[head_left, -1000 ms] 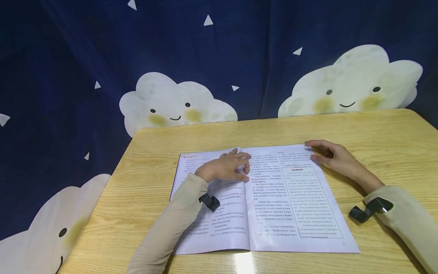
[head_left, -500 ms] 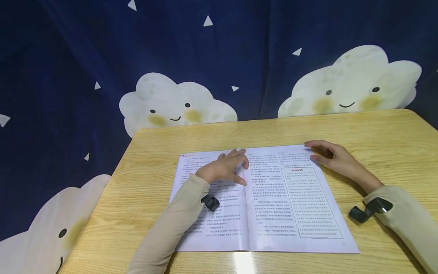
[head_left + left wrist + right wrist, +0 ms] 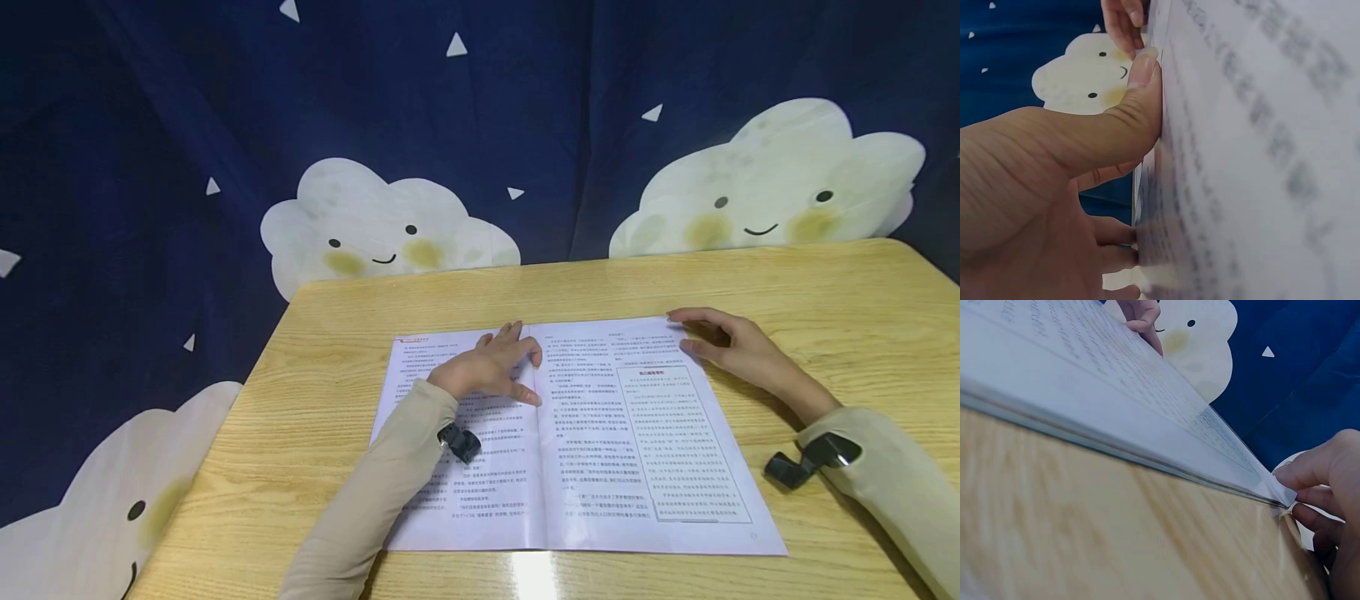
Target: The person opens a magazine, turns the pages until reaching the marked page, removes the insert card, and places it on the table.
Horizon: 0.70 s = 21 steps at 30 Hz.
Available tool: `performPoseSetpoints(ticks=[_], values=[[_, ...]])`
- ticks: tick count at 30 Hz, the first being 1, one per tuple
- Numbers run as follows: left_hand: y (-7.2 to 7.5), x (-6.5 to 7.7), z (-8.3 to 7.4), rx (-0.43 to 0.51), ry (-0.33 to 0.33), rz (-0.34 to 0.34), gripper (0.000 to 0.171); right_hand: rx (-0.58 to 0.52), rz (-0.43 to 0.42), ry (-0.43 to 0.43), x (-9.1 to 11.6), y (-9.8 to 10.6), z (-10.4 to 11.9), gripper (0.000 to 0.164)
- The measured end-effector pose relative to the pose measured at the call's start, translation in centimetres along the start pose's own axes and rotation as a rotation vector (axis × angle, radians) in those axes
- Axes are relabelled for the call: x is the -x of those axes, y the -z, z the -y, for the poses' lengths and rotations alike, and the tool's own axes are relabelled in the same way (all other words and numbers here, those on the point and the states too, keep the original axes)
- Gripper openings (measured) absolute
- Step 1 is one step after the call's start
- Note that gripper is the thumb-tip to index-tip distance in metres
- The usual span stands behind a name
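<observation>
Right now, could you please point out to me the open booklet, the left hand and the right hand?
Open booklet (image 3: 592, 442), head view: on the right page.
Left hand (image 3: 486, 364), head view: on its back.
Right hand (image 3: 741, 347), head view: between wrist and fingers.

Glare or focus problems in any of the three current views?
Head: bright glare patch on the wood-grain table, just below the open magazine near its spine. Left wrist: nearest print is badly out of focus, left hand sharper. Right wrist: foreground wood grain looks soft, page text foreshortened by the low angle.
</observation>
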<state>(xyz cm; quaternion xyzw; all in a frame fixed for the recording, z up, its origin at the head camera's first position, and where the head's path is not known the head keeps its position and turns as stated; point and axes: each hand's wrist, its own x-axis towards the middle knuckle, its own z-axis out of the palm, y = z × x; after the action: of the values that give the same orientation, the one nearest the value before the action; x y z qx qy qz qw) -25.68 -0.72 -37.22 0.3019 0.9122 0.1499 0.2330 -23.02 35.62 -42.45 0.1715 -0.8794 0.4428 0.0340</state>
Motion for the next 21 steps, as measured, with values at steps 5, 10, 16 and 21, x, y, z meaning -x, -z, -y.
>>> performPoseSetpoints(ticks=[5, 10, 16, 21], values=[[-0.01, -0.09, 0.41, 0.019, -0.037, 0.011, 0.044, 0.007, -0.007, -0.026, -0.04, -0.03, -0.18, 0.038], [0.09, -0.03, 0.49, 0.029, -0.056, 0.015, 0.044, 0.022, -0.014, -0.01, -0.09, -0.01, -0.1, 0.037], [0.08, -0.03, 0.48, 0.028, -0.071, 0.02, 0.043, 0.015, -0.012, -0.018, 0.03, -0.13, 0.07, 0.035], [-0.05, 0.0, 0.48, 0.028, -0.065, 0.007, 0.043, 0.025, -0.009, -0.008, 0.16, -0.07, -0.02, 0.036]])
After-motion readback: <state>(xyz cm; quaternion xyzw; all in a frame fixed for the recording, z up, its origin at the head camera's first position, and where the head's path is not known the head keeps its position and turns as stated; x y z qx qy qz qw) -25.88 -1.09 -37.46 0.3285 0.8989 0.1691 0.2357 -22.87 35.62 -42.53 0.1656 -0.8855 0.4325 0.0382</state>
